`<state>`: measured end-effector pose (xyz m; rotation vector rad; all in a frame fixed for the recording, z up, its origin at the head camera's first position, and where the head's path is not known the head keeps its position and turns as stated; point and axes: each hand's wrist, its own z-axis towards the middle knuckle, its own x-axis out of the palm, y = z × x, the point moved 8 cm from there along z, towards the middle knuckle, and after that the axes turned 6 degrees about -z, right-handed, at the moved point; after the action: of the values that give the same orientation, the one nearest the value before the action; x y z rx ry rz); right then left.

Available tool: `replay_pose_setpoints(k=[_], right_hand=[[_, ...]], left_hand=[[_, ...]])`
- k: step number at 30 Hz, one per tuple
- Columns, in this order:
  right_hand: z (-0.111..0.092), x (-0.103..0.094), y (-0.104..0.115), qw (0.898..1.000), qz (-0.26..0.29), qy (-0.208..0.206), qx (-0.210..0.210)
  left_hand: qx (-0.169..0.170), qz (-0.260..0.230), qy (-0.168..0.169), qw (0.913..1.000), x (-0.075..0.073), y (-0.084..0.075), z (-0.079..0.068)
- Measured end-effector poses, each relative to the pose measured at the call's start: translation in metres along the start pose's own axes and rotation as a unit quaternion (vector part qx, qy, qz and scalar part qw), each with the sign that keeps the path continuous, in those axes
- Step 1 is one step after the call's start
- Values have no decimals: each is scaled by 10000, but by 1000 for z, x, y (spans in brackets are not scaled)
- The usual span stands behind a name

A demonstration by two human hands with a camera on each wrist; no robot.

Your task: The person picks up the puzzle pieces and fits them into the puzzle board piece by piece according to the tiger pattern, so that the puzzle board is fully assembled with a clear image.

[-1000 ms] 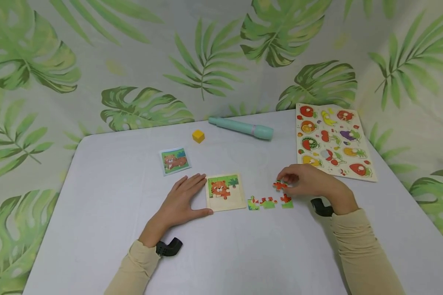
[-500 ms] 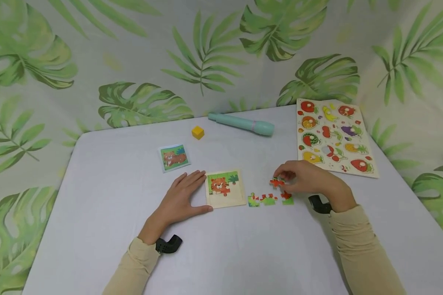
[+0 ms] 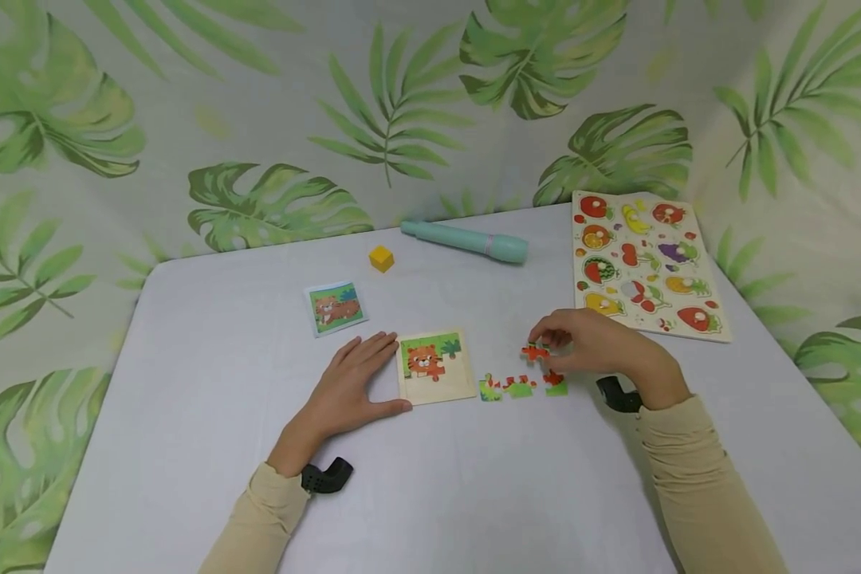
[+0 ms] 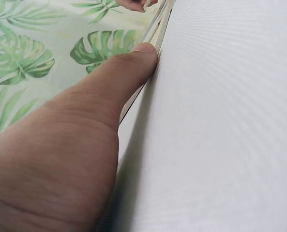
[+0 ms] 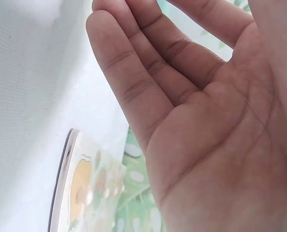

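The left hand [image 3: 351, 391] lies at the left side of a small wooden puzzle board [image 3: 441, 389], its fingers straight at the upper left corner and its thumb at the lower left. In the left wrist view the thumb [image 4: 133, 63] touches the board's edge. Part of a tiger picture fills the board's upper area; bare wood shows below. Just above the table, right of the board, the right hand [image 3: 591, 343] pinches a red-orange puzzle piece [image 3: 535, 351]. Below it lie loose pieces: a green one [image 3: 490, 388], a red-green one [image 3: 520, 387] and another [image 3: 556, 385], partly under the thumb.
A tiger picture card [image 3: 336, 308] lies behind the left hand. Farther back are a yellow cube [image 3: 382, 258] and a mint-green tube-like object [image 3: 466, 242]. A fruit peg board [image 3: 646, 263] lies at the right, close beyond the right hand. Leaf-printed cloth rises behind the table.
The right hand has shifted slightly left with the pinched puzzle piece, whose tilt has changed a little. The left hand stays at the board. The head view has moved slightly.
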<state>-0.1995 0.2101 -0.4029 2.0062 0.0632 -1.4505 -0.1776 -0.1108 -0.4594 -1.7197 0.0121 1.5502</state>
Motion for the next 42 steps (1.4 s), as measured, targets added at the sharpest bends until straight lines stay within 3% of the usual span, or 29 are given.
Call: replay_pose_setpoints(k=[23, 42], right_hand=[[17, -7, 15, 9999, -13, 26, -140], [27, -7, 33, 9992, 69, 124, -360]], left_hand=[[51, 39, -83, 9999, -8, -1, 3], [-3, 14, -27, 10000, -4, -1, 0]])
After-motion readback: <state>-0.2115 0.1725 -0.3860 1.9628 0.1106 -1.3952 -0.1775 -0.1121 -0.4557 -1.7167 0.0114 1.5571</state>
